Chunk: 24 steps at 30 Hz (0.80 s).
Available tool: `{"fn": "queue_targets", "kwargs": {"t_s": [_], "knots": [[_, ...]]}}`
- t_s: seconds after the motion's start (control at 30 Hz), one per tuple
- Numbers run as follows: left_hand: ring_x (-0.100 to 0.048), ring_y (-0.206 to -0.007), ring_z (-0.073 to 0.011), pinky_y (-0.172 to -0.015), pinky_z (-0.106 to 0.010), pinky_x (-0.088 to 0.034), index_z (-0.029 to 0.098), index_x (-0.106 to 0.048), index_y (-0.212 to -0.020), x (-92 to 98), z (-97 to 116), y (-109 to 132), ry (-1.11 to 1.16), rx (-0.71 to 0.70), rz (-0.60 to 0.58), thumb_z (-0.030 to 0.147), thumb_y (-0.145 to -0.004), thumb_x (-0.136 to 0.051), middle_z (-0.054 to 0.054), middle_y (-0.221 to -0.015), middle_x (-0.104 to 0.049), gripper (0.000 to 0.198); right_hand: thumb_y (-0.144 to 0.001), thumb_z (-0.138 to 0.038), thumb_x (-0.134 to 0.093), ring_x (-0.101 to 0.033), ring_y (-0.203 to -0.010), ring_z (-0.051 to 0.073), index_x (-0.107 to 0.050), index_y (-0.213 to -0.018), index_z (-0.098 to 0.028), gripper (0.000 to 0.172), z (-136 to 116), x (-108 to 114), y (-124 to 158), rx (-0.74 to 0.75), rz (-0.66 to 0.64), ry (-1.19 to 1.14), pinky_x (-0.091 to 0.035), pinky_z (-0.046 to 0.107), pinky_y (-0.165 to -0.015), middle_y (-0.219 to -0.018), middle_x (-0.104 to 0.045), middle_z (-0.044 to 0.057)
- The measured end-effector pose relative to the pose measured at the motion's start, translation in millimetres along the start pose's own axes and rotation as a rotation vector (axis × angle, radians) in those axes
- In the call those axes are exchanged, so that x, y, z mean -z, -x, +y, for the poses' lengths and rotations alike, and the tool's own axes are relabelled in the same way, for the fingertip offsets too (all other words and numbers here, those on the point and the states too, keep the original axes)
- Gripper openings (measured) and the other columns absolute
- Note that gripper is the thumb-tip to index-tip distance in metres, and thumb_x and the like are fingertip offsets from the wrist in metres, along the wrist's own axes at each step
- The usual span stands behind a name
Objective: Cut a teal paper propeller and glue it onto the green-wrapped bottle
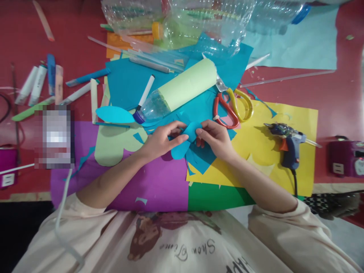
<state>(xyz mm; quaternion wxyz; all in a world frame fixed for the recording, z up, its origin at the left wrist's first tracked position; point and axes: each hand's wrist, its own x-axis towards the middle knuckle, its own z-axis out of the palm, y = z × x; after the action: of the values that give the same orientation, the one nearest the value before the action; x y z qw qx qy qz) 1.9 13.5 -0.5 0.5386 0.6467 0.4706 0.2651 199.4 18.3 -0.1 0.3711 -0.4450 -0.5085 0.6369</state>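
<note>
Between both hands I hold a blue paper cutout [192, 131] with rounded lobes. My left hand [167, 139] pinches its left side, thumb stretched along the paper. My right hand [212, 137] grips the right edge between thumb and fingers. Just beyond lies a plastic bottle [155, 107] with a purple cap, its body wrapped in pale green paper [190, 83]. Scissors [231, 110] with red and yellow handles rest to the right of the bottle. A bright blue leaf-shaped paper [113, 114] sits left of the cap, and a white marker [146, 92] stands out beside it.
A hot glue gun [292, 148] lies on yellow paper [308, 151] at the right. Purple paper [159, 185] covers the near side. Several markers [38, 83] and a pixelated phone-like device [58, 136] with a cable are at the left. Clear plastic bottles [199, 22] lie at the back.
</note>
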Motion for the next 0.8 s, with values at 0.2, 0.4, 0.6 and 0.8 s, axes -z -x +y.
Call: {"fn": "queue_targets", "kwargs": {"t_s": [0.2,0.4,0.6,0.8], "knots": [[-0.041,-0.058,-0.0085,-0.053,-0.022,-0.032,0.018,-0.055,-0.076,1.0,2.3,-2.0,-0.002,0.015,-0.048,0.053,-0.086,-0.056,0.005,-0.063,-0.044,0.037,-0.073,-0.063,-0.071,-0.055,-0.044,0.008,-0.051,-0.073,-0.020,0.047,1.3,0.0,0.6,0.009,-0.001,-0.008,-0.047,0.022,-0.044,-0.054,-0.055,-0.006],[-0.037,-0.057,-0.0081,-0.052,-0.022,-0.029,0.019,-0.051,-0.075,-1.0,-3.3,-1.8,-0.039,0.011,-0.018,0.049,-0.086,-0.057,0.006,-0.061,-0.041,0.033,-0.071,-0.064,-0.072,-0.056,-0.044,0.009,-0.050,-0.075,-0.021,0.048,1.6,0.1,-0.1,-0.015,0.000,-0.016,-0.047,0.022,-0.043,-0.054,-0.054,-0.007],[-0.034,-0.055,-0.0078,-0.050,-0.022,-0.027,0.019,-0.050,-0.074,-1.7,0.0,-1.6,-0.019,0.031,-0.008,0.049,-0.085,-0.057,0.006,-0.060,-0.040,0.033,-0.069,-0.062,-0.074,-0.056,-0.043,0.008,-0.051,-0.074,-0.021,0.047,2.0,-0.5,-0.1,-0.021,0.019,-0.044,-0.047,0.021,-0.042,-0.054,-0.055,-0.008],[-0.032,-0.053,-0.0074,-0.049,-0.022,-0.027,0.019,-0.051,-0.073,-1.4,1.1,-1.6,-0.004,0.040,-0.005,0.049,-0.085,-0.058,0.006,-0.058,-0.040,0.033,-0.068,-0.062,-0.074,-0.056,-0.043,0.008,-0.050,-0.072,-0.021,0.048,0.1,-0.6,-0.4,-0.033,0.017,-0.049,-0.047,0.021,-0.042,-0.053,-0.055,-0.007]]}}
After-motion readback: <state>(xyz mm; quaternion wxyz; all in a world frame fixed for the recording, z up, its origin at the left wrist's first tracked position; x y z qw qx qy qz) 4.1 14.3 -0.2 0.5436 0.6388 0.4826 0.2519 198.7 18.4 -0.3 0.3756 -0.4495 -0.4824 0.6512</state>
